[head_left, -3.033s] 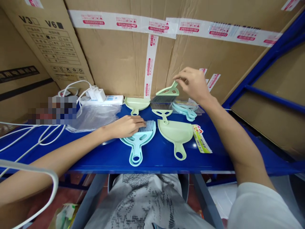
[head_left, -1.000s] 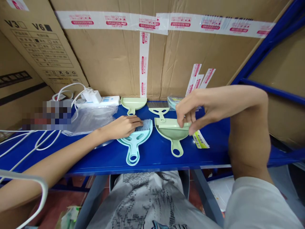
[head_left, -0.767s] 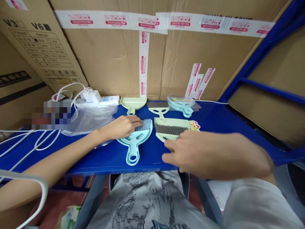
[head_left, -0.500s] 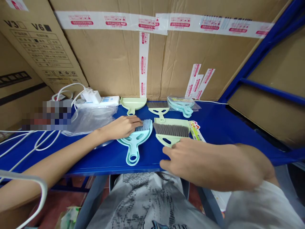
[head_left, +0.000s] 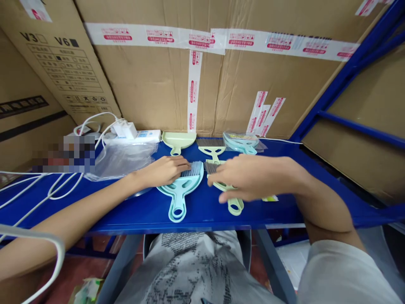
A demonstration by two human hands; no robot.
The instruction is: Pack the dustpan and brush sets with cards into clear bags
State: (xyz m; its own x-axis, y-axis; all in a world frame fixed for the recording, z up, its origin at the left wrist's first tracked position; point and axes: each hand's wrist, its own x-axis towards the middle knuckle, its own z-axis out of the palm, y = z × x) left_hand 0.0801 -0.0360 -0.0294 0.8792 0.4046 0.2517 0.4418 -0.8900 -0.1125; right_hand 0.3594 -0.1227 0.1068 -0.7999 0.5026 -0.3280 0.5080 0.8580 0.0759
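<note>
My left hand point(head_left: 171, 171) lies over the upper left of a light blue dustpan and brush set point(head_left: 181, 188), fingers stretched across the blue-grey bristles. Its thumb is hidden. The set's two handles lie one on the other, holes towards me. My right hand point(head_left: 253, 177) is over a pale green dustpan and brush set point(head_left: 234, 206), its thumb apart from its fingers. That set's handle pokes out below the palm, and some of its grey bristles show at the left; the hand covers the rest. Whether those fingers touch the brush I cannot tell.
Along the back of the blue table point(head_left: 196, 215) are a pale green dustpan point(head_left: 179, 141), a grey-bristled green brush point(head_left: 211, 148) and a bagged blue set point(head_left: 242, 142). Clear plastic bags point(head_left: 126, 158), white cables and a power strip point(head_left: 148, 136) lie left. Cardboard point(head_left: 152, 84) stands behind.
My right hand has moved from the green set's handle up over its bristles, uncovering the handle and hiding most of the coloured label. My left hand stays on the blue set.
</note>
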